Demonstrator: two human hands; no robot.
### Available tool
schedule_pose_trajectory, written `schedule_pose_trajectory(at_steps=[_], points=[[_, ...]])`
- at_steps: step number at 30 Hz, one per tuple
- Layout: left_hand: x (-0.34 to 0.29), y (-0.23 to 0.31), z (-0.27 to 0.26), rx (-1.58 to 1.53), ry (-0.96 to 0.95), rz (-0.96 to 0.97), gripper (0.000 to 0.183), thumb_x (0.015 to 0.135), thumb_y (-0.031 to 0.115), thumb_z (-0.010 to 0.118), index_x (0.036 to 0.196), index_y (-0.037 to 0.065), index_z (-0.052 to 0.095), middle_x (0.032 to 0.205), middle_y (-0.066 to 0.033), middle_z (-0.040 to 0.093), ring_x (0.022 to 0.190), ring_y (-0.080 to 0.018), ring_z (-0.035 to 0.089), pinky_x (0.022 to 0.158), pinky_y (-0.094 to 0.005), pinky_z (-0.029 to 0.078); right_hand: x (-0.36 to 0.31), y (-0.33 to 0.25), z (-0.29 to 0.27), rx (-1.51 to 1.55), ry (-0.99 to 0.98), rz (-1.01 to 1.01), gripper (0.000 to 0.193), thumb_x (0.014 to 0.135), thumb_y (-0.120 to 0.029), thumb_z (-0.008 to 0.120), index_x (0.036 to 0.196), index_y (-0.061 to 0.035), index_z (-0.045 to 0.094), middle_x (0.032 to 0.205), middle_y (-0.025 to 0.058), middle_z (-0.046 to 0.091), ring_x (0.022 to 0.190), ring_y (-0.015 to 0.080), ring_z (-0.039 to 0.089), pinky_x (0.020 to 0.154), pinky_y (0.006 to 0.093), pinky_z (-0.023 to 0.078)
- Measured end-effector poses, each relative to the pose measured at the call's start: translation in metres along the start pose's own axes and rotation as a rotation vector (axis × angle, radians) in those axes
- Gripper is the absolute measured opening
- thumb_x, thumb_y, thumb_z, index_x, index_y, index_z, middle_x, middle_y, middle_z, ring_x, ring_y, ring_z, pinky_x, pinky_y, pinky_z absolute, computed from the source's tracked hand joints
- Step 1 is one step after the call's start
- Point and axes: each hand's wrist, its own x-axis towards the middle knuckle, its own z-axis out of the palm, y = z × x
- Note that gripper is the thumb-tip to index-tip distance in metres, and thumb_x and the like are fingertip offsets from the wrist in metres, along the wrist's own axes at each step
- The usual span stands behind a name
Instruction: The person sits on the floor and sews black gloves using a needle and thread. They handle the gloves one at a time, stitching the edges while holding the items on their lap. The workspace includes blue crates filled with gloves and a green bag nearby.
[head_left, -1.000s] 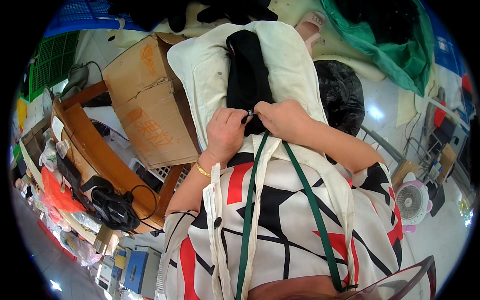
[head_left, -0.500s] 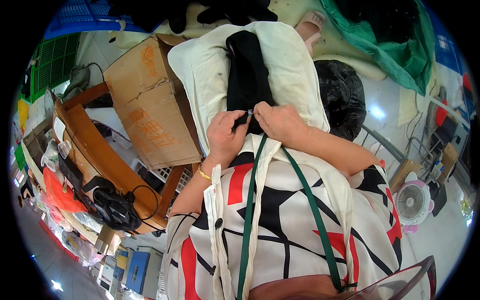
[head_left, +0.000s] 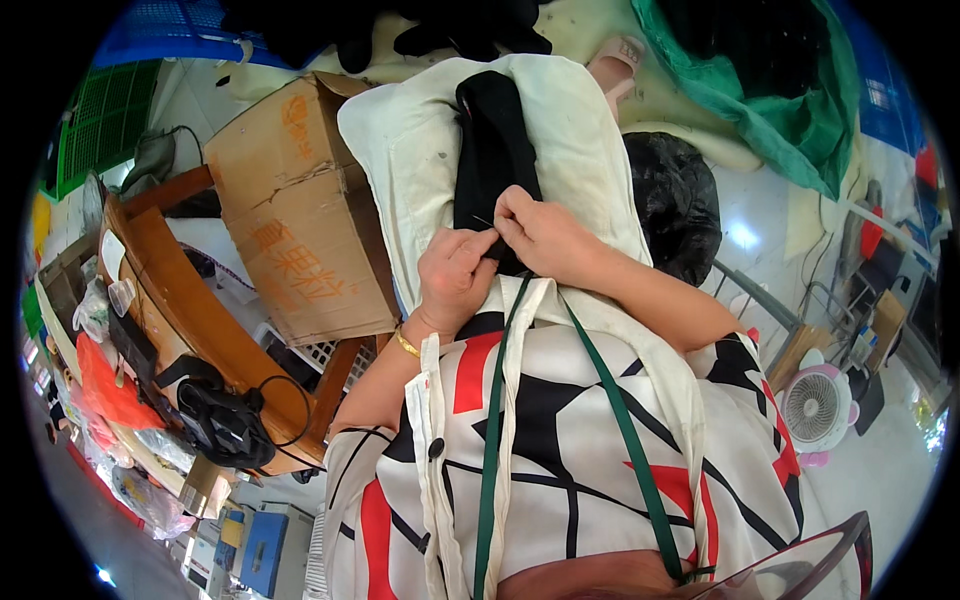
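A long, narrow, sock-like piece of black cloth lies lengthwise over a thick white cloth on my lap. My left hand is closed, pinching the near end of the black cloth between thumb and fingers. Right beside it, my right hand is closed in a pinch just above the same end, fingertips almost touching the left ones. A thin, needle-like sliver shows at the right fingertips. Its full length and the edge of cloth under the fingers are hidden.
A cardboard box stands at my left, beside a wooden bench with a black bag. A black plastic bag sits to the right, with a green sack beyond it. A small fan stands farther right.
My right hand has shifted slightly up and left, its fingers now over the left fingertips. The silvery glint between the hands gives way to a thin sliver. The view has tilted a little.
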Motion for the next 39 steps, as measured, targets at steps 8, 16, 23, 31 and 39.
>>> schedule_pose_trajectory(at_steps=[8, 16, 23, 31, 39], points=[[0.003, -0.001, -0.005, 0.066, -0.018, 0.109, 0.041, 0.061, -0.004, 0.073, 0.1, 0.007, 0.069, 0.087, -0.007, 0.063, 0.075, -0.0276, 0.059, 0.063, -0.0367, 0.05, 0.024, -0.018, -0.029, -0.355, -0.089, -0.272, 0.018, 0.087, -0.024, 0.062, 0.082, -0.0066, 0.065, 0.08, 0.012, 0.063, 0.081, 0.0327, 0.063, 0.069, 0.0426, 0.05], [0.006, -0.006, -0.006, 0.077, -0.039, 0.18, 0.041, 0.059, -0.004, 0.072, 0.1, 0.004, 0.069, 0.089, -0.0066, 0.063, 0.075, -0.026, 0.059, 0.063, -0.0355, 0.05, 0.04, -0.007, -0.031, -0.49, -0.275, -0.343, 0.021, 0.085, -0.025, 0.06, 0.08, -0.0061, 0.066, 0.083, 0.0111, 0.065, 0.079, 0.0333, 0.064, 0.068, 0.0435, 0.051], [0.007, -0.005, -0.006, 0.128, -0.053, 0.208, 0.042, 0.058, -0.004, 0.072, 0.099, 0.004, 0.069, 0.089, -0.0068, 0.063, 0.075, -0.0255, 0.06, 0.064, -0.0353, 0.051, 0.058, -0.004, -0.035, -0.475, -0.481, -0.304, 0.019, 0.087, -0.024, 0.059, 0.083, -0.0052, 0.063, 0.082, 0.0118, 0.062, 0.079, 0.0327, 0.063, 0.069, 0.0433, 0.049], [0.007, -0.008, -0.002, 0.079, -0.061, 0.201, 0.041, 0.06, -0.004, 0.071, 0.1, 0.004, 0.069, 0.088, -0.0076, 0.064, 0.074, -0.0268, 0.06, 0.064, -0.0362, 0.051, 0.044, 0.002, -0.016, -0.461, -0.066, -0.525, 0.015, 0.086, -0.02, 0.059, 0.08, -0.0062, 0.058, 0.082, 0.0106, 0.057, 0.074, 0.0336, 0.06, 0.063, 0.0433, 0.048], [0.006, -0.001, -0.002, -0.007, -0.046, -0.047, 0.029, 0.069, -0.002, 0.075, 0.096, 0.005, 0.069, 0.087, -0.0107, 0.067, 0.077, -0.0298, 0.062, 0.065, -0.0367, 0.051, 0.055, -0.038, -0.026, 0.403, -0.169, 0.082, 0.021, 0.098, -0.024, 0.053, 0.088, -0.0061, 0.058, 0.075, 0.0038, 0.063, 0.054, 0.0167, 0.062, 0.046, 0.0307, 0.047]])
